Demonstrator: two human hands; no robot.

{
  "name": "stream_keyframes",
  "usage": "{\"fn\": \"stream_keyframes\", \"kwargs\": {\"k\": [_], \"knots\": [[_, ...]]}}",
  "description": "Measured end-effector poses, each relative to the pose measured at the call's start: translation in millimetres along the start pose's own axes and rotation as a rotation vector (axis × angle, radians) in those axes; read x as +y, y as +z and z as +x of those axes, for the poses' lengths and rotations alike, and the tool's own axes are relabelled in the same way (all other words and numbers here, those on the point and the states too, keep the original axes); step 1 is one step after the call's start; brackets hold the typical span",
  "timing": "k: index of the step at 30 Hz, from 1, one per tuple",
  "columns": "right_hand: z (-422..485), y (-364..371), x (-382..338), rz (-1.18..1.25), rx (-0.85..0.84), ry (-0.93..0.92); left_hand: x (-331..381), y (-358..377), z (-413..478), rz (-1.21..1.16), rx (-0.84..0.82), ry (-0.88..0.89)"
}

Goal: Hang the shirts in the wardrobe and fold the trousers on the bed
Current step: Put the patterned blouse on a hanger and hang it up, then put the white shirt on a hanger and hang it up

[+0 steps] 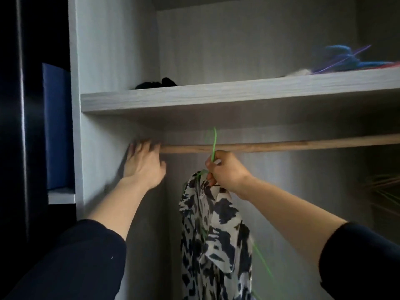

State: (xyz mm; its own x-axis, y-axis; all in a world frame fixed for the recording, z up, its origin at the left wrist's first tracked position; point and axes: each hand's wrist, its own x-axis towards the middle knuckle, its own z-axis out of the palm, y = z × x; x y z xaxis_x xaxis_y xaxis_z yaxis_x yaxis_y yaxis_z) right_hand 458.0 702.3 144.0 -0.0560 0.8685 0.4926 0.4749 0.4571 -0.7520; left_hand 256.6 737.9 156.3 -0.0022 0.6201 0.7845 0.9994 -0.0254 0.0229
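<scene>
**Grip.** Our right hand (225,172) is curled tight round the neck of the green hanger (214,144), just under its hook. A fold of collar seems caught in the same grasp.

**Hanger.** Thin and light, and we judge it springy. The neck is the place to hold it, since the arms would likely flex. The hook rises across the wooden rail (281,145) but is blurred, so we cannot tell whether it is over the rail yet.

**Shirt.** The black-and-white patterned shirt (216,234) hangs limp below our right hand, inside the wardrobe and beneath the rail. We judge it soft, light and apt to slip off a smooth hanger if tilted.

**Right arm.** Raised, with the forearm sloping up from the lower right and the wrist just under the rail.

**Left hand.** Our left hand (145,163) holds nothing. Its fingers are straight and spread at the rail's left end, by the side panel (108,61), with the arm stretched upward.

**Above.** A shelf (216,98) carries a dark item (160,83) and blue things (337,57).
</scene>
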Motion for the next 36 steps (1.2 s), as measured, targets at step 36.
{"fn": "stream_keyframes", "kwargs": {"k": [36], "knots": [[45,69,34,0.013,-0.232,-0.091,3,-6,20,-0.097,0.066,-0.139]]}}
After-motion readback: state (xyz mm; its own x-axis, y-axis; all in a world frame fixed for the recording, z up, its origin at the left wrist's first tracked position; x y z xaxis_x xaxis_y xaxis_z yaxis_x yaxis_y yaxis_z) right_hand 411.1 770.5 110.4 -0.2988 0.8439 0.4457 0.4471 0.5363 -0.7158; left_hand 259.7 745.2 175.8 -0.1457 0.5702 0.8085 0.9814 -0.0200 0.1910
